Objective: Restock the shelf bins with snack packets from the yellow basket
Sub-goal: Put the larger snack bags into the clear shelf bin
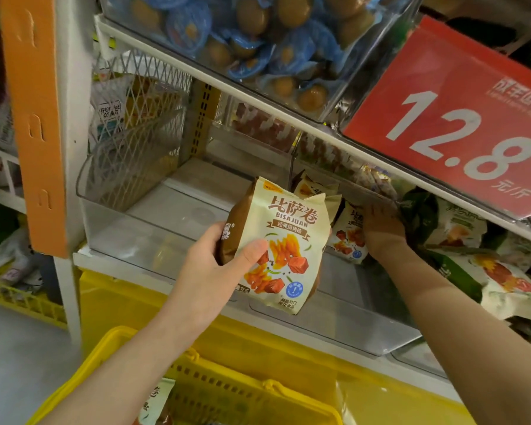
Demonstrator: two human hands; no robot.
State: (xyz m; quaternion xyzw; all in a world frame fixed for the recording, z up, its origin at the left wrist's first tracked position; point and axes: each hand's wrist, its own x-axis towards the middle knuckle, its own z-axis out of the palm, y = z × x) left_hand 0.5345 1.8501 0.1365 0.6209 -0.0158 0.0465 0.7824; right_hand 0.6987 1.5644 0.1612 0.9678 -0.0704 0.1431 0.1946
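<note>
Mid-placement. Clear bin [120, 222] on the shelf [83, 259] is mostly bare, with stocked packets [350, 237] at its right end; yellow basket [117, 335] below. Left hand [209, 271] grips a snack packet [285, 240] at the bin front. Right hand [380, 228] is among the stocked packets, grip unclear. Next, probably: clear the front wall, set it beside them.

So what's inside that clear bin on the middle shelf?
In the clear bin: a few cream snack packets at its right end, by the right hand; the left part is bare. The packet in the left hand hides the middle.
</note>
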